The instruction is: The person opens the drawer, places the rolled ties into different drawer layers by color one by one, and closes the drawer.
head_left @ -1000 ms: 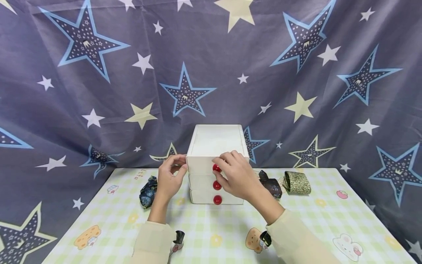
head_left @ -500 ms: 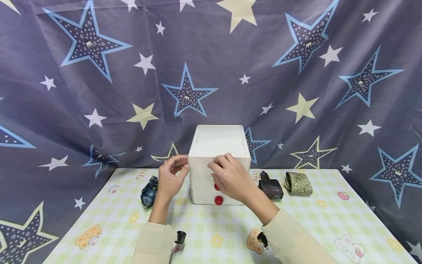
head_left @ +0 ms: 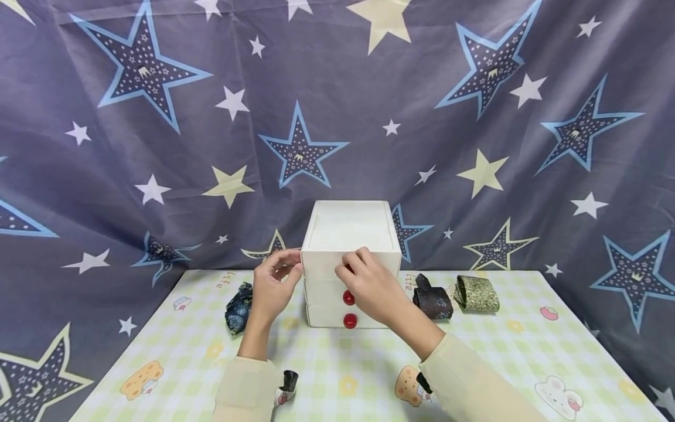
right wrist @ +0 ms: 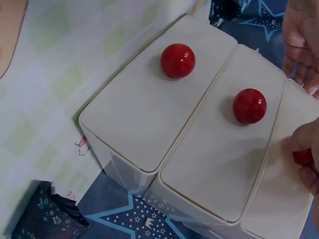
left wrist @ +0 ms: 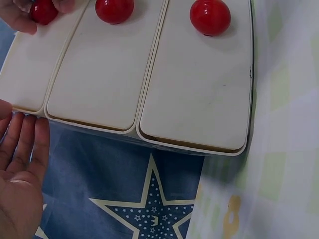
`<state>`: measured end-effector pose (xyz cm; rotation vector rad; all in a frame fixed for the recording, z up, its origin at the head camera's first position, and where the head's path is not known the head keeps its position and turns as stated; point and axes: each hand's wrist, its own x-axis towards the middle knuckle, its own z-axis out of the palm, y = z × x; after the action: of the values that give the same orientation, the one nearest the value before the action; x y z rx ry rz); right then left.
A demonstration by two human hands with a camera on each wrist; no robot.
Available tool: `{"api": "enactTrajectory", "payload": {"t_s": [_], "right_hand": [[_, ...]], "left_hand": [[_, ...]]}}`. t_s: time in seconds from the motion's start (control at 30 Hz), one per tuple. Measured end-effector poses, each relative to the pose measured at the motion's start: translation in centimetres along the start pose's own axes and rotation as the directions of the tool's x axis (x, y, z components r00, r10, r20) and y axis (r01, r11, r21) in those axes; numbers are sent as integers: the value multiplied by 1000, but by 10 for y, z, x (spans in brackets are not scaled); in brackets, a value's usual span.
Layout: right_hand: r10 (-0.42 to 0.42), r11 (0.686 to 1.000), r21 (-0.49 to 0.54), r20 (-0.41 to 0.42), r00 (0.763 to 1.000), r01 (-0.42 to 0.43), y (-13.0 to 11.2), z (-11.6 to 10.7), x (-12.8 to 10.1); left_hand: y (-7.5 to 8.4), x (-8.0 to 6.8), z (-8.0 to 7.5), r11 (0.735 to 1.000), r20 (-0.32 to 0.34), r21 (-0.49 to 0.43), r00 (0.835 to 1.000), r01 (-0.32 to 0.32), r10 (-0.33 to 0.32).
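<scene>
A white three-drawer box (head_left: 350, 225) stands at the table's back edge, each drawer front bearing a round red knob. All three drawers sit flush in the left wrist view. My right hand (head_left: 371, 287) pinches the top knob (right wrist: 303, 157) between thumb and fingers, covering it in the head view. Below it show the middle knob (head_left: 348, 298) and the bottom knob (head_left: 350, 320). At the box's upper left corner is my left hand (head_left: 274, 287). Its fingers (left wrist: 25, 142) are extended against the side of the top drawer, with the thumb near the front edge.
A dark blue patterned cloth bundle (head_left: 239, 309) lies left of the box. To the right are a dark floral roll (head_left: 433, 302) and a green speckled cloth roll (head_left: 477, 293). A star-printed curtain (head_left: 422, 146) hangs right behind the checked tabletop (head_left: 316, 366).
My right fingers have closed over the top knob, which was partly visible a second ago. The thumb has risen away from the middle knob. My left hand stays at the box's corner.
</scene>
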<state>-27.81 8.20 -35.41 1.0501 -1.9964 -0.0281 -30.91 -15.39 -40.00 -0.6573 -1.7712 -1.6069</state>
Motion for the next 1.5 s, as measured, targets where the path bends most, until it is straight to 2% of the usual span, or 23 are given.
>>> {"api": "enactTrajectory", "payload": {"t_s": [0.3,0.6,0.93,0.97,1.27,1.5], "right_hand": [[-69,995,-67,-24,997,67,2,4,-2],[-112,987,-115,-21,993,109,5,5,-3],[-108,990,-89,-7,994,106,4,5,-3],[-109,990,-87,-11,994,108,4,5,-3],[-105,991,-78,2,994,105,3,4,-1],[-107,990,-95,-4,994,106,0,4,0]], "left_hand": [[0,0,1,1000,4,-30,1000,-8,8],[-3,0,2,1000,2,-3,1000,3,-3],[3,-2,2,1000,-6,-6,1000,9,-9],[-1,-2,1,1000,-5,-13,1000,5,-5],[-1,0,0,1000,-3,-6,1000,-11,11],[0,0,-1,1000,-4,8,1000,3,-3]]}}
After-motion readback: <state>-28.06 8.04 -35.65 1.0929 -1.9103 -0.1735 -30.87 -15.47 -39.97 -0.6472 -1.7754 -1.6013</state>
